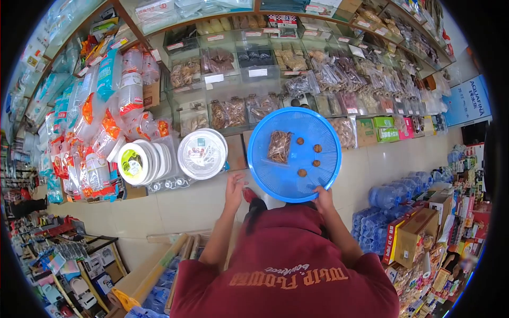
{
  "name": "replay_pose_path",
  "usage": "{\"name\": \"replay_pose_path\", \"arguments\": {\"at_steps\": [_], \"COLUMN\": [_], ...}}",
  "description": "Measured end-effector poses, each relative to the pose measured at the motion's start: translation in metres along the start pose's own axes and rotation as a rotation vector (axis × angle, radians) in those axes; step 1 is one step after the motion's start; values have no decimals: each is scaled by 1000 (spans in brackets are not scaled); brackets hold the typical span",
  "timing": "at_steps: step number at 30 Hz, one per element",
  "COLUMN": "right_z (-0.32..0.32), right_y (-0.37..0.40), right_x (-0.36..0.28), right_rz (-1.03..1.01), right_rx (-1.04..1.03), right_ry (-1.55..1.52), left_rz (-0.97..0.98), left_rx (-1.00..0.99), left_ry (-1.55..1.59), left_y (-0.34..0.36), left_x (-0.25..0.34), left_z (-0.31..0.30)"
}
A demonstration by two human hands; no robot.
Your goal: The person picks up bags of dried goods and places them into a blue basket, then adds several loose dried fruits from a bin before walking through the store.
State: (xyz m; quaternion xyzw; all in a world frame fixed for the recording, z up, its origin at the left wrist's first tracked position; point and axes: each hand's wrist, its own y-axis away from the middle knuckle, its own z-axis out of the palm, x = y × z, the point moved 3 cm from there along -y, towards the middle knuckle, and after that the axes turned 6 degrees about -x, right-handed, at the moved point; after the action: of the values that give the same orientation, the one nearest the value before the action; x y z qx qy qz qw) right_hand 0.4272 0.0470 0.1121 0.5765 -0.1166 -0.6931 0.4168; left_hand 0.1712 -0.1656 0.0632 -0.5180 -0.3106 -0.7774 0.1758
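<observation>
A round blue plastic basket (265, 177) is in front of me, its near rim held by my right hand (323, 199) with the thumb over the edge. Inside lies a clear packet of thin brown dried strips (279, 147). Beside the packet, on the right half of the basket, sit several small round brown pieces (317, 148), too small to identify surely. To the left of the basket, my left hand (234, 190) is raised with its fingers apart, holding nothing. Closest to it is a stack of white-rimmed round plates in clear wrap (203, 153).
Glass-partitioned shelves (260, 71) with bagged dried goods stand ahead. Bagged plastic cups (130, 90) and wrapped round plates (133, 164) fill the left display. Bottled water (371, 228) and cartons (416, 236) stand on the floor at right. Long rolls (159, 265) lie behind at left.
</observation>
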Motion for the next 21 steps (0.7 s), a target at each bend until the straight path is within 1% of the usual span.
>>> {"name": "replay_pose_path", "arguments": {"at_steps": [2,4,6,7,9,10,12,13,15,16,18,19,21], "right_z": [-8,-17,-33,-38,-46,-48,-58,-66,-93,-105,-128,-139,-158], "right_y": [-1,1,-4,-5,-3,-1,4,5,2,2,7,11,22], "right_x": [-5,-8,-2,-2,-5,-9,-20,-24,-26,-28,-35,-40,-50], "right_rz": [-32,18,34,48,47,47,45,43,36,27,15,10,-19], "right_rx": [9,9,-15,-44,-33,-23,-19,-11,-17,-26,-7,5,34], "right_ry": [29,11,-24,-49,-64,-64,-79,-79,-80,-58,-54,-22,-73], "left_rz": [-4,-12,142,143,458,461,666,667,709,711,600,601,555], "left_rx": [2,5,216,207,271,263,96,81,-173,-201,-450,-480,-635], "left_ry": [-37,-77,-222,-233,-539,-552,-843,-858,-916,-928,-1000,-1011,-1179], "left_y": [6,14,20,20,20,16,7,1,-11,-15,-24,-26,-30], "left_x": [-13,-19,-15,-5,28,37,56,62,70,71,63,60,48], "left_z": [5,17,28,40,67,80,117,134,180,201,246,263,300]}}
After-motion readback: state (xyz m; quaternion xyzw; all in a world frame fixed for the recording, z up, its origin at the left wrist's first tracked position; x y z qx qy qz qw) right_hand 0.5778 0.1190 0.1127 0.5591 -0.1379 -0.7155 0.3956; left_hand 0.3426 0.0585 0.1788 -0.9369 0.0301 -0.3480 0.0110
